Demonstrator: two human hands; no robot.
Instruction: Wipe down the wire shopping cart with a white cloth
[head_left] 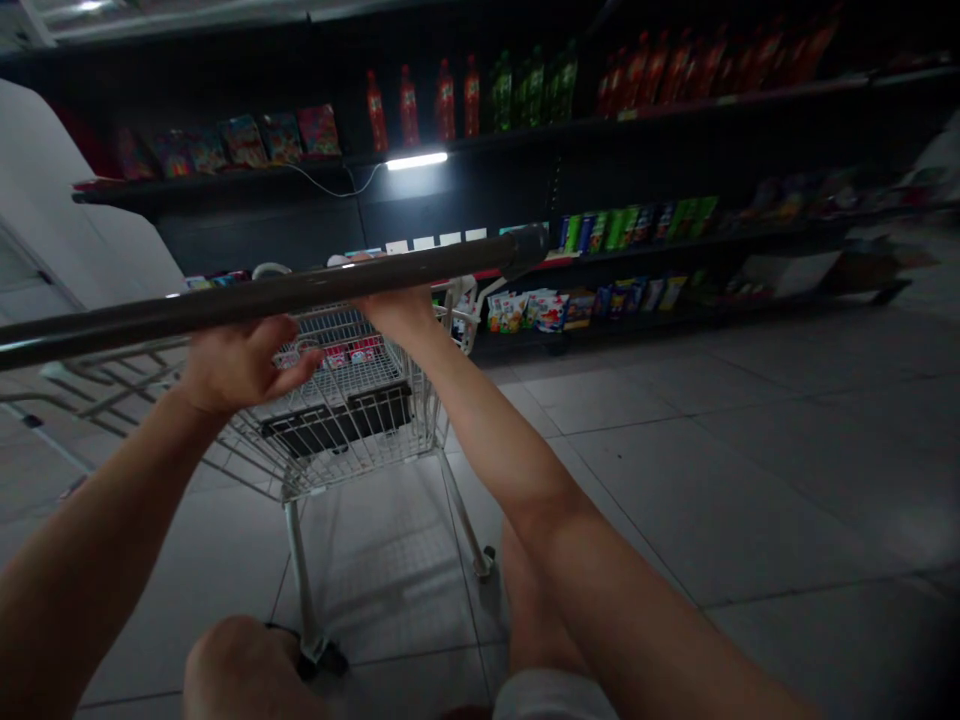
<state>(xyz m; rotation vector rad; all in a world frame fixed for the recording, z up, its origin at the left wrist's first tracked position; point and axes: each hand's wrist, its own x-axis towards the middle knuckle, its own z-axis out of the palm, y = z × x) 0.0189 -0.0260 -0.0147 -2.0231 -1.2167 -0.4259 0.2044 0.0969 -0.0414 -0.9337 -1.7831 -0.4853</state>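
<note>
A wire shopping cart (352, 420) stands in front of me with a dark handle bar (300, 290) running across the view. My left hand (236, 365) is just under the bar, fingers curled and partly apart, touching it from below. My right hand (397, 300) is wrapped round the bar near the middle; its fingers are hidden behind the bar. Small red and white packs (349, 355) lie in the cart's basket. My knees show at the bottom of the view.
Dark store shelves (600, 180) run across the back with red and green bottles (465, 95) on top, snack bags (247, 140) at left and boxed goods (630, 228) lower down. Grey tiled floor (735, 450) spreads to the right. A white wall (52, 210) stands at left.
</note>
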